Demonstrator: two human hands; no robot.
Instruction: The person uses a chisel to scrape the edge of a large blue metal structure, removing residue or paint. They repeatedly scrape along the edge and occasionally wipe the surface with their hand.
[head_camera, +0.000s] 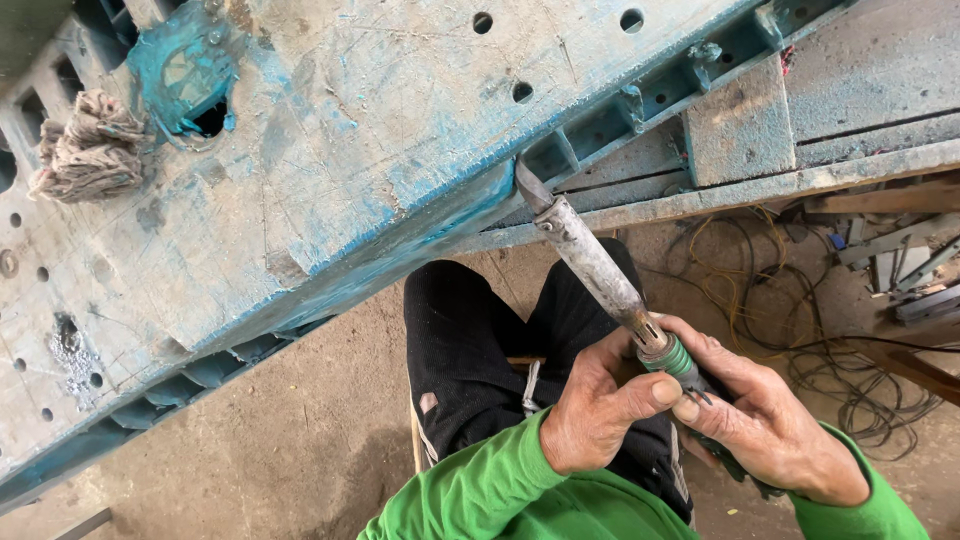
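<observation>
A long metal chisel tool (590, 262) with a green ribbed collar points up and left, its flat blade tip touching the lower edge of a worn blue-painted metal panel (330, 150). My left hand (600, 410) wraps the tool just below the shaft, thumb pressed at the collar. My right hand (765, 420) grips the rear handle behind the collar. Both sleeves are bright green. My knees in black trousers (480, 350) sit below the tool.
The panel has round holes and ribbed blue edge frames. A wad of grey rag (85, 145) lies on its upper left. Tangled yellow and black wires (800, 320) cover the dirt floor at right, beside metal bars and wooden pieces.
</observation>
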